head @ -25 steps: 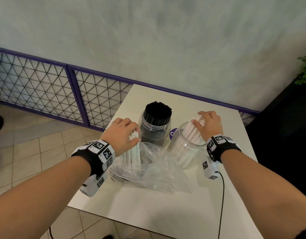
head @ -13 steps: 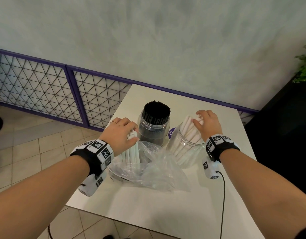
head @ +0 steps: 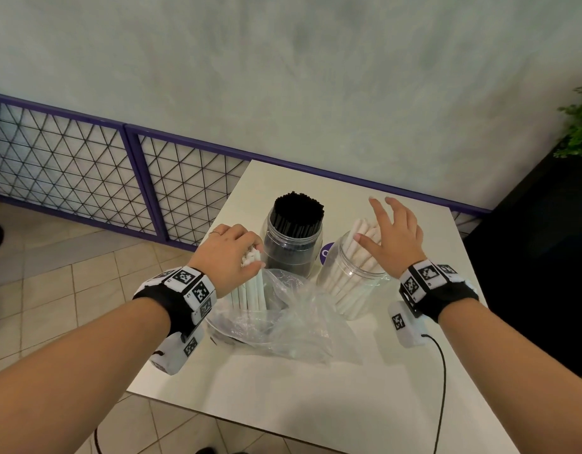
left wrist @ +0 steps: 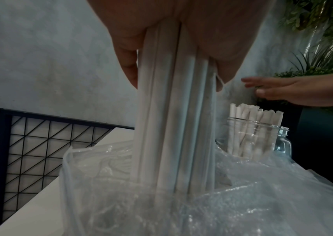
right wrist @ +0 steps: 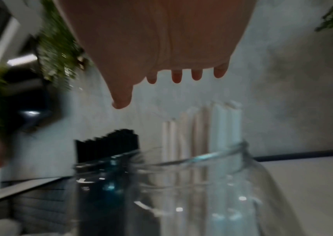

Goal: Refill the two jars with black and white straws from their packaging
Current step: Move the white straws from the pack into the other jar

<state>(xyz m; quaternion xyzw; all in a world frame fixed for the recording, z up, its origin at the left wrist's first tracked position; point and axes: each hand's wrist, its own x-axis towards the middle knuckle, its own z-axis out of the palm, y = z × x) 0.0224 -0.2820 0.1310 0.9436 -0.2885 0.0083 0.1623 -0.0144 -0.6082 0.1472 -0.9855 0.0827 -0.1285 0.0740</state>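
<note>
Above the plastic bag [head: 276, 319], a bunch of white straws [head: 250, 290] is being gripped upright by the left hand [head: 229, 257], ready for the white-straw jar [head: 351, 283], over which the right hand [head: 394, 237] is being held spread and empty.

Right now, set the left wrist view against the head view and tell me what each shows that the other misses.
Only the left wrist view shows the left hand's fingers from below, wrapped round the white straw bundle.

Only the head view shows the jar of black straws and both wristbands.

Both show the plastic bag, the jar of white straws, and the right hand spread open above it.
</note>
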